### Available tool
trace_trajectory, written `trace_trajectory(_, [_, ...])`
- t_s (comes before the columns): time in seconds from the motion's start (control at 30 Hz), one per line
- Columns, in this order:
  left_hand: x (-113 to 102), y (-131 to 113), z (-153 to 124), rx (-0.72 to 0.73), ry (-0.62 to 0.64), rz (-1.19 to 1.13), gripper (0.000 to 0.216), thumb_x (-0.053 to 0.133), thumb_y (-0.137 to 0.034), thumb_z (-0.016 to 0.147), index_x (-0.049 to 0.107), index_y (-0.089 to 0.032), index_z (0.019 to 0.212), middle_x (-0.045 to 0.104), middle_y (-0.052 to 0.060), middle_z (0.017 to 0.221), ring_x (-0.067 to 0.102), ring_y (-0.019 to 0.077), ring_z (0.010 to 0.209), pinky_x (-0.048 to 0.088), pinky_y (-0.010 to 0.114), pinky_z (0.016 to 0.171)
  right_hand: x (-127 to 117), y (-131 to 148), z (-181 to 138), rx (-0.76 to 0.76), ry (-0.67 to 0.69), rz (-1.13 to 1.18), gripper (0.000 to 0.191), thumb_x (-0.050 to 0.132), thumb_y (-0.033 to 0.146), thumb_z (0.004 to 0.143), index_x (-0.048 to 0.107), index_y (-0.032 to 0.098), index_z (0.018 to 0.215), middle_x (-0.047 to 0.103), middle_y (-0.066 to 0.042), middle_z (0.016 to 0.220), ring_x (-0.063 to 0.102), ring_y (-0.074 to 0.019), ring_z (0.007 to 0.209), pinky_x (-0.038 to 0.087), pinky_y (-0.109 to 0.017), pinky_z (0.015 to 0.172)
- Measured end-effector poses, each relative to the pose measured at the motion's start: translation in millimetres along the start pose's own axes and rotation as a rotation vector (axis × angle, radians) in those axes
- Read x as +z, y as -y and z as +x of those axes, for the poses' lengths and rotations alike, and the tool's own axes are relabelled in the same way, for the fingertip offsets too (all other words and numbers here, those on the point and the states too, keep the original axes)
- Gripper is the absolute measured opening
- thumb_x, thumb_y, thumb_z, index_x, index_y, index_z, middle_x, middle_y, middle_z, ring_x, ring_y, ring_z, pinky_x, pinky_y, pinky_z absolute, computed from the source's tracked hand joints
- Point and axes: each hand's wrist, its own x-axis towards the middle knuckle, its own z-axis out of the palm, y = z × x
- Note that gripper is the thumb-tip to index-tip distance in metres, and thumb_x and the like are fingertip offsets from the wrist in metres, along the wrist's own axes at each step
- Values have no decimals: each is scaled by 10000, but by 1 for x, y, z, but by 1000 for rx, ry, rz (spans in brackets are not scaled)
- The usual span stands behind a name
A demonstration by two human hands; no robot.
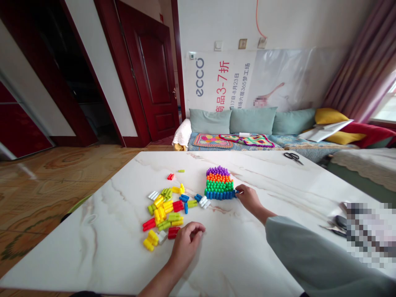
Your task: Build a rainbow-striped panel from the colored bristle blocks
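A block of bullet-shaped plastic pegs (219, 183) stands on the table in rows: purple at the back, then orange, green and blue at the front. At the right end of the blue row, my right hand (247, 196) pinches a blue peg (236, 193), mostly covered by the fingertips. My left hand (187, 242) rests on the tabletop with loosely bent fingers, thumb and forefinger apart, and nothing visible between them. Just left of it lie red pegs (173, 232) and yellow pegs (150, 240). White pegs (204, 202) lie between the loose pile and the block.
Loose pegs in several colours spread over the left-centre of the marble-patterned table (117, 247). Black scissors (292, 156) lie at the far right edge. Another dark-handled tool (338, 225) is at the right, beside a blurred-out patch. A sofa (253, 119) stands behind.
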Motion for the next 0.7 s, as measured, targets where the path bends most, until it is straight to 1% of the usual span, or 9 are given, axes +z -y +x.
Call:
trace_trajectory(0.2, [0, -1, 0, -6, 5, -10, 183, 513, -215, 799, 679, -179, 866, 715, 66, 876, 656, 202, 817, 510, 287, 740, 4, 4, -2, 10, -24, 11, 302, 572, 119, 708, 647, 166, 997, 712, -47, 905, 633, -171, 805, 444, -258, 729])
trace_trajectory(0.4, [1, 0, -1, 8, -6, -17, 167, 524, -210, 801, 682, -189, 854, 716, 61, 867, 658, 203, 815, 518, 295, 755, 7, 1, -5, 45, -48, 18, 238, 554, 93, 715, 609, 175, 931, 700, -50, 871, 636, -170, 818, 435, -251, 727])
trace_trajectory(0.5, [0, -1, -2, 24, -14, -6, 172, 513, -198, 809, 675, -188, 864, 707, 64, 869, 656, 200, 792, 533, 292, 707, 6, 0, -6, 61, -36, 29, 238, 572, 95, 707, 598, 178, 928, 702, -48, 866, 640, -167, 816, 436, -247, 719])
trace_trajectory(0.57, [-3, -4, 0, 98, -17, 51, 200, 480, -181, 830, 670, -189, 894, 696, 71, 910, 651, 201, 832, 540, 300, 717, 5, -3, -7, 78, -27, 33, 249, 569, 86, 699, 596, 170, 932, 705, -51, 860, 642, -167, 810, 436, -249, 717])
trace_trajectory(0.63, [-9, -7, 2, 236, 5, 166, 246, 447, -156, 852, 671, -200, 941, 682, 78, 995, 632, 206, 947, 528, 333, 830, 4, -6, -9, 89, -15, 38, 251, 557, 88, 708, 595, 163, 944, 707, -55, 858, 644, -166, 789, 437, -254, 712])
trace_trajectory(0.7, [-16, -8, 7, 361, 57, 323, 286, 451, -140, 857, 671, -220, 1021, 660, 76, 1113, 584, 216, 1086, 464, 387, 980, 2, -10, -11, 95, 2, 41, 247, 540, 100, 728, 595, 157, 962, 708, -59, 870, 647, -161, 755, 439, -261, 708])
